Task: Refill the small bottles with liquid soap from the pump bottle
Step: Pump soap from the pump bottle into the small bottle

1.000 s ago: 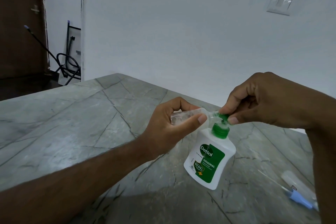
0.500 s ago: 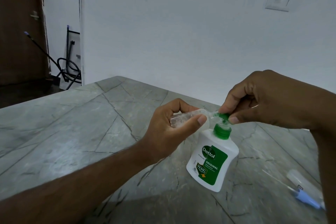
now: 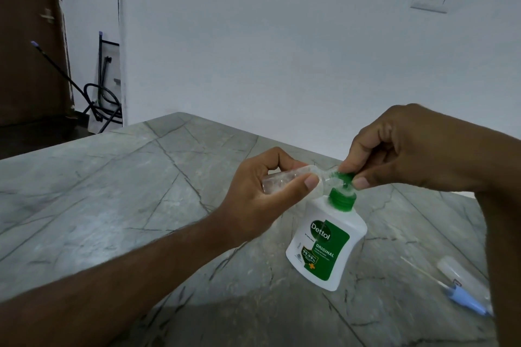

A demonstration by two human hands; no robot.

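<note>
In the head view, the left hand (image 3: 259,200) is curling thumb and fingers round a small clear bottle (image 3: 284,182), tipping it almost flat so its open neck is meeting the green spout (image 3: 342,176) of the pump bottle (image 3: 327,242); that tilt is likely lining the mouth up with the nozzle so the soap is going straight in. The right hand (image 3: 408,149) is pinching the pump head from above with bent fingers, thumb underneath, seemingly pressing and steadying it. The pump bottle is standing on the stone table (image 3: 112,191), leaning a little under the push. How much soap is sitting in the small bottle is too blurred to tell. Near the right edge, a second bottle (image 3: 462,276) is lying on its side, with a blue cap (image 3: 465,300) just beside it, probably waiting its turn.
</note>
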